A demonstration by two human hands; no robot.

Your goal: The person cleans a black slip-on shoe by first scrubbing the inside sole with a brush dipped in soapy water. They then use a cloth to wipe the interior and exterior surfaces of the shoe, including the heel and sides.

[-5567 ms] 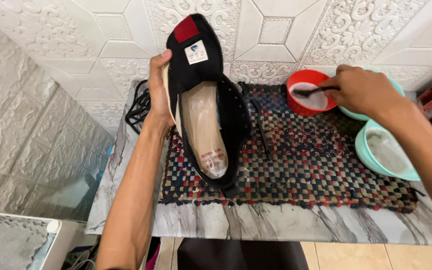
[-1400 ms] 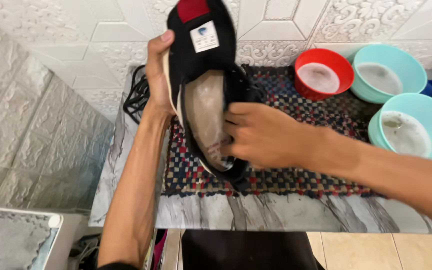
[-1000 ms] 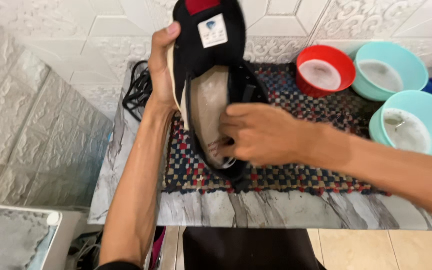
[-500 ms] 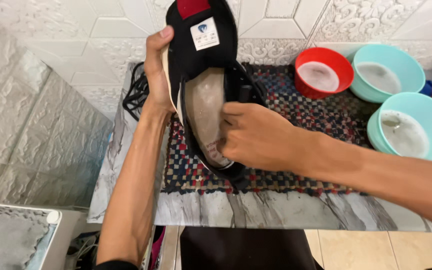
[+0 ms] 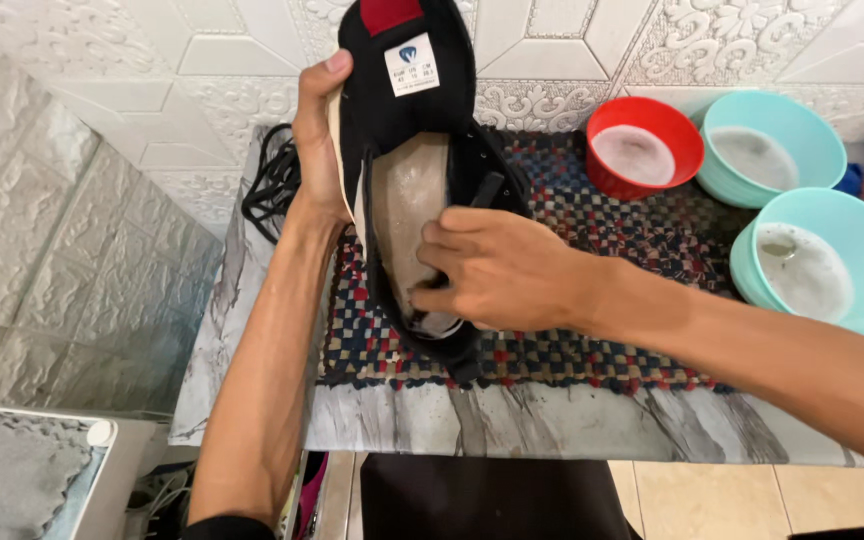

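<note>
A black high-top shoe (image 5: 402, 110) with a red patch and a white label on its tongue rests on a woven checkered mat (image 5: 632, 230), its opening facing me. My left hand (image 5: 317, 150) grips the shoe's left side near the top and holds it open. My right hand (image 5: 502, 270) reaches into the opening and presses against the pale, wet insole (image 5: 407, 200). A thin black brush handle (image 5: 487, 188) sticks out above its fingers; the brush head is hidden under the hand.
The mat lies on a marble-patterned tabletop (image 5: 552, 420) against a white embossed tile wall. A red bowl (image 5: 647, 150) of cloudy liquid and two teal bowls (image 5: 772, 145) (image 5: 822, 265) stand at the right. Black laces (image 5: 272, 185) lie left of the shoe.
My right hand left the red bowl with the brush and went into the shoe. Over the last second it has shifted slightly along the insole. My left hand keeps its grip.
</note>
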